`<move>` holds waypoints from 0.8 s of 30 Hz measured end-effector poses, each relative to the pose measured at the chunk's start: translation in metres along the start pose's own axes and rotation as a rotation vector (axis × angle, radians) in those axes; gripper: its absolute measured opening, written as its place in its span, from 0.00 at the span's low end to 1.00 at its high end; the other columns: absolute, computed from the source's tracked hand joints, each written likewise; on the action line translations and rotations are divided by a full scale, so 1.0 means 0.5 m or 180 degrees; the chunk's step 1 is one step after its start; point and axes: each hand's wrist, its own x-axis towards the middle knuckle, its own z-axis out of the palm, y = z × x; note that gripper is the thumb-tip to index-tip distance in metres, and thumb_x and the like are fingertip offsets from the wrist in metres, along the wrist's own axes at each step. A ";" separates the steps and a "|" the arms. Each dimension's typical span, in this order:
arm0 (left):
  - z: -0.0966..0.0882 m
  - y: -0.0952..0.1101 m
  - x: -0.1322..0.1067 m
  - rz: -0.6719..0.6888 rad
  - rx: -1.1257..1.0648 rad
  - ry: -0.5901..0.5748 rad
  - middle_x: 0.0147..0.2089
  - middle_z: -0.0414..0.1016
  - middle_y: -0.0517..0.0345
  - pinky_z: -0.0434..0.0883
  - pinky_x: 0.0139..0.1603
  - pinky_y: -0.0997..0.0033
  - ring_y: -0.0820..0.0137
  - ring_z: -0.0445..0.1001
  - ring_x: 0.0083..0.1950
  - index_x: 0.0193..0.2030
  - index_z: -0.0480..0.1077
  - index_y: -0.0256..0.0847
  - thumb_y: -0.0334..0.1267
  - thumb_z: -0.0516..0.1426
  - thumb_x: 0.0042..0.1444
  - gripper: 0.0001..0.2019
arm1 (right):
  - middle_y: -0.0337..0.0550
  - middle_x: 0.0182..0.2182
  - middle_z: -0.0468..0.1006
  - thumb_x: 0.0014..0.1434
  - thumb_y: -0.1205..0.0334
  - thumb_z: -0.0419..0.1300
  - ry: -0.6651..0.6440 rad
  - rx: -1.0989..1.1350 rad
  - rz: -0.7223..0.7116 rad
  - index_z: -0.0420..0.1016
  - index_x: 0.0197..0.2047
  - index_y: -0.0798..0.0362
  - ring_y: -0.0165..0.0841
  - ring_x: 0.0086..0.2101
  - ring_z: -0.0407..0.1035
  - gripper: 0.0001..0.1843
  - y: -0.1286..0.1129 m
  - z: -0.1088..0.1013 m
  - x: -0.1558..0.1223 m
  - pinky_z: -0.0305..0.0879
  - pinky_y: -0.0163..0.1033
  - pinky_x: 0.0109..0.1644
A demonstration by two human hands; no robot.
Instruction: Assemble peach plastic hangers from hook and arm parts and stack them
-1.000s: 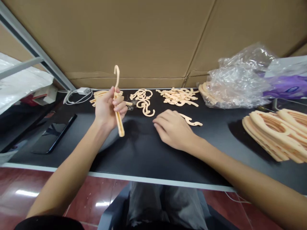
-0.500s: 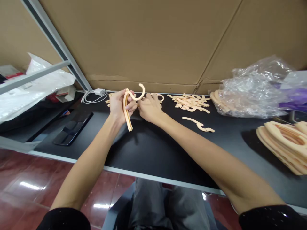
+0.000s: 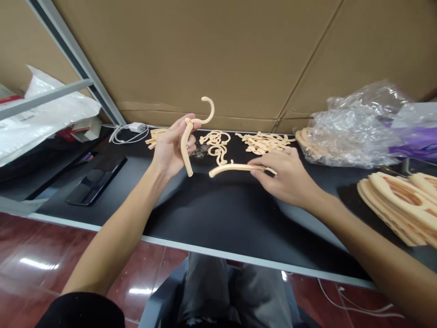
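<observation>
My left hand (image 3: pixel 170 146) is raised over the table, closed around a cream plastic hanger arm with a hook (image 3: pixel 186 145). The hook curls up to the right of the fingers and the arm's free end points down. Off to the right, my right hand (image 3: pixel 287 175) pinches a second curved hanger arm (image 3: pixel 232 167), which points left toward my left hand. The two held parts are apart. A small pale tip shows beneath the right fingers; I cannot tell if it belongs to the same arm. Loose hooks (image 3: pixel 218 141) lie in a small pile behind and between the hands.
A heap of hanger arms (image 3: pixel 264 142) lies at the back, and more strips (image 3: pixel 155 136) behind my left hand. Stacked cream hangers (image 3: pixel 392 205) and clear plastic bags (image 3: pixel 355 127) sit at the right. A phone (image 3: pixel 95 180) and white charger cable (image 3: pixel 131 132) are at the left.
My right hand has moved right from the hook pile and now holds a hanger arm. My left hand has lifted its hooked part slightly. The single loose arm no longer shows on the table.
</observation>
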 end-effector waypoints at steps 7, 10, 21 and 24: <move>0.025 -0.020 -0.017 0.0064 0.0282 -0.0427 0.40 0.80 0.58 0.71 0.33 0.75 0.76 0.74 0.31 0.45 0.75 0.44 0.40 0.69 0.49 0.16 | 0.40 0.30 0.81 0.59 0.67 0.57 -0.0515 0.0087 -0.0065 0.79 0.35 0.53 0.35 0.35 0.71 0.08 0.007 -0.008 -0.045 0.53 0.47 0.47; 0.038 -0.036 -0.034 0.0451 0.1051 -0.0604 0.39 0.80 0.58 0.71 0.37 0.74 0.74 0.76 0.35 0.39 0.74 0.41 0.37 0.69 0.50 0.12 | 0.43 0.33 0.81 0.60 0.68 0.57 -0.0670 -0.0036 -0.0104 0.80 0.34 0.54 0.37 0.38 0.71 0.09 -0.003 -0.006 -0.046 0.53 0.47 0.47; 0.063 -0.087 -0.070 0.0650 0.2496 -0.0906 0.39 0.81 0.56 0.71 0.39 0.71 0.70 0.79 0.37 0.39 0.71 0.40 0.37 0.66 0.54 0.10 | 0.48 0.38 0.77 0.72 0.61 0.51 -0.0639 0.0011 -0.0450 0.81 0.45 0.53 0.38 0.39 0.66 0.16 -0.040 0.039 -0.038 0.58 0.44 0.46; 0.068 -0.090 -0.071 0.0349 0.2308 -0.0930 0.38 0.82 0.55 0.71 0.39 0.70 0.66 0.81 0.40 0.43 0.71 0.40 0.37 0.68 0.51 0.16 | 0.50 0.39 0.78 0.71 0.67 0.50 -0.0800 -0.0095 -0.0353 0.80 0.41 0.57 0.39 0.40 0.67 0.17 -0.033 0.029 -0.037 0.60 0.45 0.48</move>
